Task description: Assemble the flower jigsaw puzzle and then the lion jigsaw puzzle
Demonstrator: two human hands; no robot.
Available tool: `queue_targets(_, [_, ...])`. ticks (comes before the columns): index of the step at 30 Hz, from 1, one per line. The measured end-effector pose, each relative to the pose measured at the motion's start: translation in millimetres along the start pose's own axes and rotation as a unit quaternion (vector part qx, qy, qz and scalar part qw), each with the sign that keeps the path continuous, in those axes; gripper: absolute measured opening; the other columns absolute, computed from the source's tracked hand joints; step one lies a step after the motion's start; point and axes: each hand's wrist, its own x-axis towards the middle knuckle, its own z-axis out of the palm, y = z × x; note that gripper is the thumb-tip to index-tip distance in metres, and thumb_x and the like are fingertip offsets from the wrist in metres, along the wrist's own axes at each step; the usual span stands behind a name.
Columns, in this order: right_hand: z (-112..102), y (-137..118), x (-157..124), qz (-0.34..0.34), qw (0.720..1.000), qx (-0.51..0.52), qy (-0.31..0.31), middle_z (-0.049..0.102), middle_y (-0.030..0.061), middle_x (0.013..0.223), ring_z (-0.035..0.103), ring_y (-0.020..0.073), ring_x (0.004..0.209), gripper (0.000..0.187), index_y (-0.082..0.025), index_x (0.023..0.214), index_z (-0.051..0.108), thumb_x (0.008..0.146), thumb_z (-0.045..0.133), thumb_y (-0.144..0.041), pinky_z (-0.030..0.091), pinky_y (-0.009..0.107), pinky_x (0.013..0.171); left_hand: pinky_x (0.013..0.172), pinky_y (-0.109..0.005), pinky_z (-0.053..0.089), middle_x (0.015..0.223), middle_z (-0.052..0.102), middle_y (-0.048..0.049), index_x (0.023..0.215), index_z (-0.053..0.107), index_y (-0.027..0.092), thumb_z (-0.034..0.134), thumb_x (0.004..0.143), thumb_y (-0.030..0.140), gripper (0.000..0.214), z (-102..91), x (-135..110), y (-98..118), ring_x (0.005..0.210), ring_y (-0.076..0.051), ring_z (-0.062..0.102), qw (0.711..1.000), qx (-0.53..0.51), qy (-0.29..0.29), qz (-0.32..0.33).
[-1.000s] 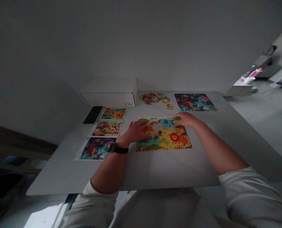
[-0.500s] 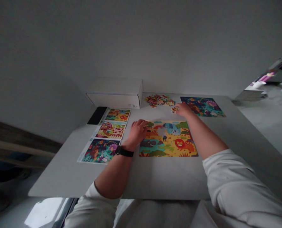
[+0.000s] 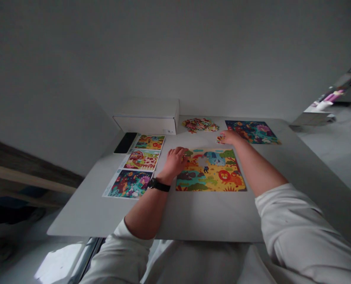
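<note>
A jigsaw puzzle (image 3: 210, 181) with an animal scene lies flat in front of me, a pale gap in its upper middle. My left hand (image 3: 175, 161), a dark watch on its wrist, rests at the puzzle's upper left edge with its fingers curled together; what they hold, if anything, is hidden. Beyond the puzzle's upper right, my right hand (image 3: 231, 137) has its fingers closed on a small puzzle piece (image 3: 219, 139) at the tabletop. A pile of loose pieces (image 3: 199, 125) lies just left of and behind that hand.
A dark blue assembled puzzle (image 3: 258, 132) lies at the back right. To the left are a sheet with three pictures (image 3: 141, 159) and a black phone-like slab (image 3: 125, 142). A white box (image 3: 147, 124) stands against the wall on the white table (image 3: 205, 221).
My right fingers now cover more of the puzzle piece. My left hand stays at the puzzle's edge, and the whole view has shifted slightly.
</note>
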Motion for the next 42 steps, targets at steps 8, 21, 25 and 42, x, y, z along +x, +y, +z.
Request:
queue_targets(8, [-12,0,-13,0.04,0.999,0.033,-0.012,0.085,0.0079,0.117,0.079,0.0274,0.106,0.043,-0.023,0.119,0.084,0.076,0.089,-0.023,0.059,0.031,0.09,0.119,-0.049,0.046,0.139,0.07,-0.0138,0.141,0.068,0.023,0.06,0.101,0.022,0.04,2.3,0,-1,0.13,-0.03,0.065,1.0,0.007,0.01,0.003])
queue_targets(21, [21,-41,-126,-0.003,0.744,0.667,0.039,0.073,-0.0001,0.089,0.069,0.0181,0.082,0.05,-0.025,0.094,0.063,0.066,0.094,-0.053,0.057,0.031,0.074,0.107,-0.043,0.056,0.124,0.076,-0.0111,0.128,0.071,0.023,0.072,0.099,0.028,0.029,2.4,-1,28,0.118,-0.026,0.071,0.976,-0.205,0.064,0.016])
queue_targets(25, [38,-80,-154,0.013,0.669,0.743,-0.014,0.074,-0.0016,0.091,0.071,0.0194,0.084,0.052,-0.025,0.089,0.063,0.057,0.098,-0.046,0.056,0.03,0.071,0.087,-0.033,0.059,0.105,0.078,-0.0082,0.118,0.067,0.02,0.08,0.095,0.043,0.035,16.9,-1,39,0.095,-0.019,0.075,0.9,-0.432,0.044,-0.035])
queue_targets(42, [56,-77,-157,-0.193,0.868,0.428,0.162,0.061,0.0136,0.151,0.067,0.0306,0.128,0.075,-0.032,0.153,0.051,0.086,0.084,-0.032,0.06,0.05,0.104,0.07,-0.025,0.055,0.082,0.074,-0.0011,0.099,0.067,0.019,0.093,0.076,0.041,0.041,23.5,3,31,0.075,-0.014,0.071,0.832,-0.53,0.066,-0.149])
